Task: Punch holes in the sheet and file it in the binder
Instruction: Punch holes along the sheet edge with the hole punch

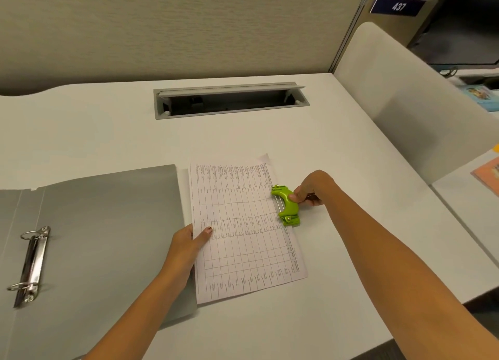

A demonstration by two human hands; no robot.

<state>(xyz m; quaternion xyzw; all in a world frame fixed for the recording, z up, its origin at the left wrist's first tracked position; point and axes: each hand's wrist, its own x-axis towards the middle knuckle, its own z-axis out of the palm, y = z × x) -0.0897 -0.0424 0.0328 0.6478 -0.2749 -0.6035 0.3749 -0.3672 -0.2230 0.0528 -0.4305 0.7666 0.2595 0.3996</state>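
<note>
R hand [310, 191] grips green punch [286, 206] on sheet [243, 230] right edge; L hand [190, 241] pinches sheet's left edge; open binder [94, 238] at left.

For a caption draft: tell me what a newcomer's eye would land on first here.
The green punch stands out first, at the sheet's right edge, gripped by the right hand. The left hand holds the sheet's left edge, thumb on top. The grey binder lies open at left.
</note>
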